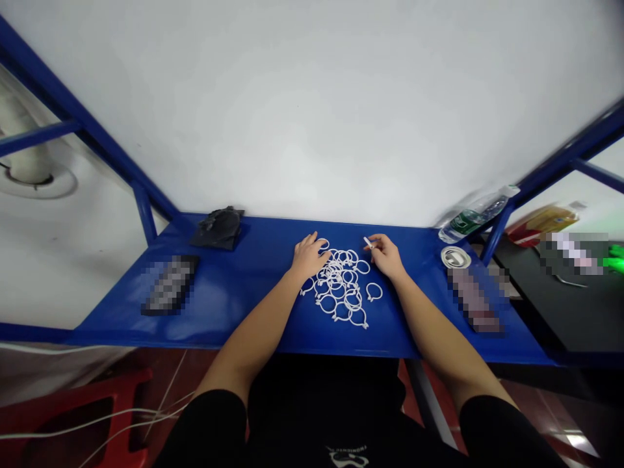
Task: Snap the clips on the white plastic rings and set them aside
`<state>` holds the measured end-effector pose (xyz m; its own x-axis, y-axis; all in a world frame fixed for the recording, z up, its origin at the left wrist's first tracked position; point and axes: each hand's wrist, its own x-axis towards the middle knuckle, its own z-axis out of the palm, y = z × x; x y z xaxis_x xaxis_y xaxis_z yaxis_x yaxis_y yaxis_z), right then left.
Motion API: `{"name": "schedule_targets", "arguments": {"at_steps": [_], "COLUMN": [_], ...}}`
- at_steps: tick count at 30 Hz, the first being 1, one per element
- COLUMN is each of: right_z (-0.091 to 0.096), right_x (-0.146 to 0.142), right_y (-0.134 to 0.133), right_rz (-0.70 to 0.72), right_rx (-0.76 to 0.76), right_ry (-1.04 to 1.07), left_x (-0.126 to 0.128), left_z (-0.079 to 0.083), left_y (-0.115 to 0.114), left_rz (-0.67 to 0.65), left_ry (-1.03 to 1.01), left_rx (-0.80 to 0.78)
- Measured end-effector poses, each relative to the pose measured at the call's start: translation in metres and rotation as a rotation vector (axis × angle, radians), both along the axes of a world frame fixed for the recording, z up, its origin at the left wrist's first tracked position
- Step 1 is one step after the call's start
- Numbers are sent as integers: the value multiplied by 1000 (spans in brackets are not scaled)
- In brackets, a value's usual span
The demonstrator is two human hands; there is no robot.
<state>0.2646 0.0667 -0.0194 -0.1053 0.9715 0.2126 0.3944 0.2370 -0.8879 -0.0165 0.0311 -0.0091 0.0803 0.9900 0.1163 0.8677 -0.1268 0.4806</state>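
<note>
A loose pile of white plastic curtain rings (336, 281), each with a small tab, lies on the blue tabletop (234, 305). My left hand (308, 257) rests at the pile's upper left edge, fingers stretched and apart. One ring (323, 244) shows by its fingertips, and whether they touch it I cannot tell. To the right of the pile, my right hand (385, 255) pinches a white curtain ring (368, 243), seen nearly edge-on. A single ring (374, 292) lies a little apart, below the right hand.
A crumpled black bag (219, 227) and a blurred dark object (169, 285) are on the left. At right lie a water bottle (478, 214), a roll of white tape or cable (455, 257) and a blurred reddish object (475, 300). Blue frame bars (497, 235) flank the table.
</note>
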Motion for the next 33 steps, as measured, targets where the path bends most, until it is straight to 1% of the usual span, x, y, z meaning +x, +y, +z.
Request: {"name": "schedule_targets", "arguments": {"at_steps": [3,6,10,14,15,17,18,20,22,24,27,30,33], "right_z": [7,16,31,50,54,58,58,52,43,34,26,22,23], "right_x": [-7,-15,-22,-23,-25,-30,-34,-44,-54,-59,-59,-57,-56], "right_y": [-13,-26,-36,-49,-53,-64,-70,-78,-81,-79,-72,-66,-62], "right_rz": [65,127,280,339,382,520,581,658,687,677,631,588,545], "right_rx": [68,179,290,358,362,334,309,257,232,224,195,184,210], "right_ry": [-108,-258,-333,-391,-413,-512,-583,-721,-791,-818,-833,-838,-839], "left_x": [0,0,0,0,0,-1,-1,-2,-3,-4,-3,-1,0], "left_z": [-1,-2,-3,-3,-3,-2,-1,0,1,3,4,4,4], "left_y": [0,0,0,0,0,0,-1,-2,-4,-5,-7,-8,-9], "left_rz": [-4,-17,-19,-13,-9,-7,-12,-37,-79,-118,-153,-185,-188], "left_ry": [10,16,24,0,-11,-28,-32,-35,-40,-51,-64,-67,-67], "left_rx": [7,6,13,35,37,36,34,36,47,44,2,-25,-30]}}
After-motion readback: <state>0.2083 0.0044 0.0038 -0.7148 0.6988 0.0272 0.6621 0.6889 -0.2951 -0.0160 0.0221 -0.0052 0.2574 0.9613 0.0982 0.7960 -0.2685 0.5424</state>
